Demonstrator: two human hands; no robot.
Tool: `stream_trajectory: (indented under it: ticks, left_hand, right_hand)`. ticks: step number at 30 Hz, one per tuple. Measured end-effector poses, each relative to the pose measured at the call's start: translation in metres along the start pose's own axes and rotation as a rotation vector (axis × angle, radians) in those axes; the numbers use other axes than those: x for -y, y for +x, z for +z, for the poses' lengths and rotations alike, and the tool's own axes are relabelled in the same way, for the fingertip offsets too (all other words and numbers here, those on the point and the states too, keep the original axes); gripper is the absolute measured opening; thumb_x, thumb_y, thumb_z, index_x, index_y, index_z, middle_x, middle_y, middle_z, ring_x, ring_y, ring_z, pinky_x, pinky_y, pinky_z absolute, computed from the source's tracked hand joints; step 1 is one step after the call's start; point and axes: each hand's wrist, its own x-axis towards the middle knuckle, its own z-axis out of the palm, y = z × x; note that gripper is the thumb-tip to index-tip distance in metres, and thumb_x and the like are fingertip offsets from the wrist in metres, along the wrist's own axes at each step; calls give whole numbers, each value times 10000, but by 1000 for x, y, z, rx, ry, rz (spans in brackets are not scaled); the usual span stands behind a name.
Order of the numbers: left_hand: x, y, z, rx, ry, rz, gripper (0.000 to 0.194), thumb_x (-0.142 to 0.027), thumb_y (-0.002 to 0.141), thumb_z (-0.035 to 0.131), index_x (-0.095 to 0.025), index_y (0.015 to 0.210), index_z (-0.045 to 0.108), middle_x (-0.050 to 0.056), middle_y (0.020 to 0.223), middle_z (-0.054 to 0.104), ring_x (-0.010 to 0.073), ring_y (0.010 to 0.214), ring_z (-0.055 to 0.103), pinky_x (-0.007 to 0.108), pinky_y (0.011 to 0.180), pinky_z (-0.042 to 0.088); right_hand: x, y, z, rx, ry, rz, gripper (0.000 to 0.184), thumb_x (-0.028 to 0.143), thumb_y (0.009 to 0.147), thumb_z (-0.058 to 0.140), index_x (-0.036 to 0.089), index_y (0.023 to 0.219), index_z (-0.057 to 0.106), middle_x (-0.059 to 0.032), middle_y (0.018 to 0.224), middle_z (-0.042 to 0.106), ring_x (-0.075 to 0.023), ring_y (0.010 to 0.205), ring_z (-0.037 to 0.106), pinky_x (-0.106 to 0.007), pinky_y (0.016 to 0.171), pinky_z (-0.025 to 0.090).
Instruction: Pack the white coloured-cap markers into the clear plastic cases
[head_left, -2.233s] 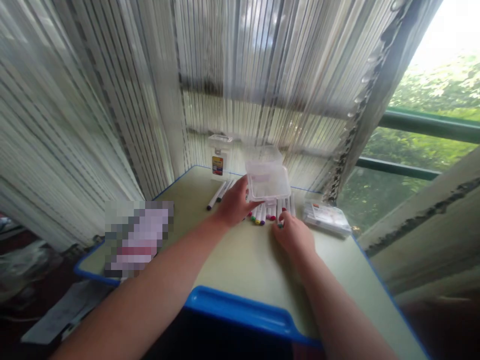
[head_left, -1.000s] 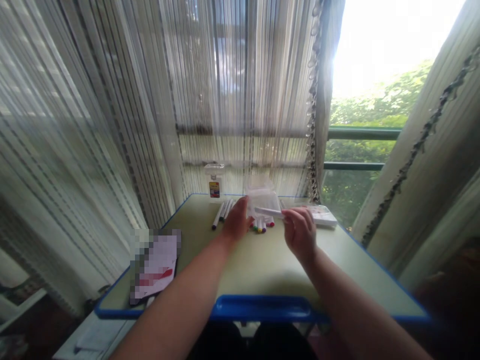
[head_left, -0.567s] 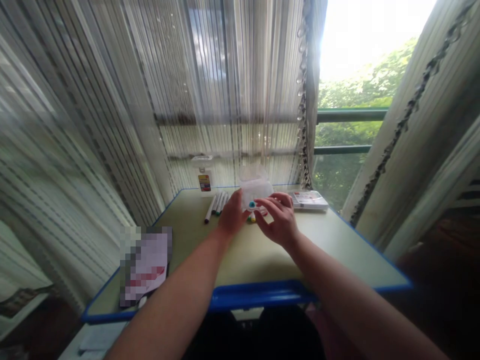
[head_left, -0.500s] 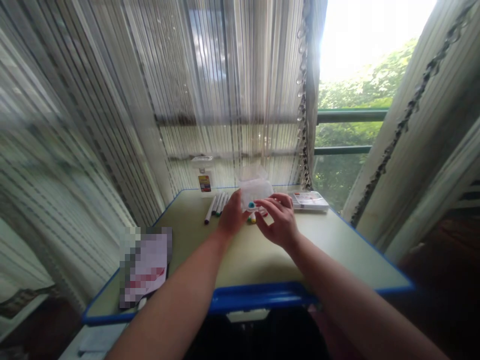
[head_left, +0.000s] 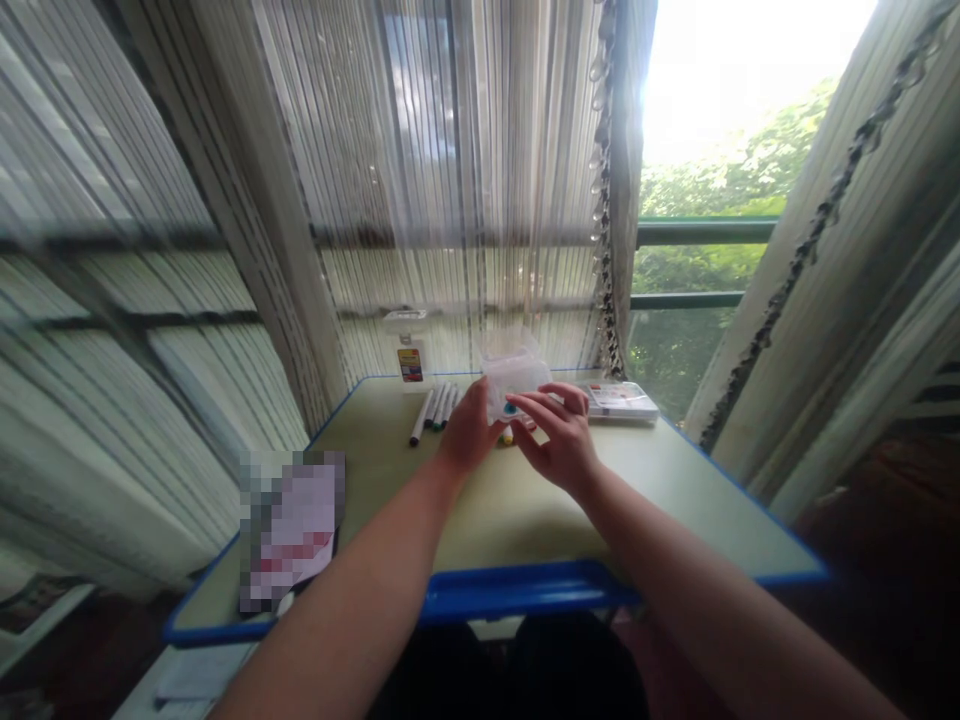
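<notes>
My left hand is closed around the left side of a clear plastic case, its lid raised at the back. At the case's near end shows the round teal end of a marker. The outstretched fingertips of my right hand touch this teal end, the thumb apart below. Just under the hands, a yellow-tipped marker is partly hidden. To the left, several white markers with dark and green ends lie side by side on the table.
The pale table has a blue rim. A flat clear box lies at the back right. An upright clear package with a label stands at the back left. A blurred-out item lies at the left edge. String curtains hang behind.
The fingertips of my right hand have moved slightly onto the teal end, covering more of it. The case has tilted a little; my left hand keeps its hold.
</notes>
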Motion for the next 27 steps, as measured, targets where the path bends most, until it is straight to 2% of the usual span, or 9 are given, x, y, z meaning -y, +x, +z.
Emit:
stream_trajectory:
  ticks: [5,10,19,23,25,27]
  left_hand:
    - [1,0,1,11,15,-11,496,-215,785,588,-174,1222,358,107,1132,548,290,1091,556,411,910,499]
    - [0,-1,1,15,32,-23,493,-216,782,596,-153,1211,363,127,1136,551,286,1089,553,421,906,497]
    - [1,-1,3,13,13,-22,526,-178,765,595,-173,1234,358,108,1140,554,287,1091,559,431,902,503]
    - [1,0,3,6,-8,-19,522,-236,773,623,-201,1226,367,100,1148,554,271,1103,551,430,896,503]
    - [1,1,3,0,-26,-23,501,-285,789,619,-201,1221,380,105,1145,557,262,1092,553,425,900,495]
    - [1,1,2,-13,-28,-36,497,-316,790,625,-186,1211,393,115,1141,561,262,1083,555,428,908,484]
  right_hand:
    - [1,1,2,-15,13,61,238,295,829,578,239,1045,662,-23,960,710,-210,971,525,-359,888,376]
    - [1,0,4,-50,57,61,175,291,829,599,231,975,675,-15,915,718,-201,932,536,-349,873,391]
    - [-1,0,3,-4,70,82,222,295,825,583,253,1026,670,-19,974,711,-213,981,534,-367,872,404]
    - [0,0,0,-15,78,52,246,287,815,574,252,1049,640,-31,969,704,-219,980,538,-375,874,408]
    - [-3,-1,-1,-57,76,35,291,299,809,567,242,1092,602,-53,1025,676,-227,1021,532,-385,890,403]
    - [-10,-2,0,-166,52,90,318,307,824,528,220,1128,560,-85,1096,627,-235,1063,516,-396,896,398]
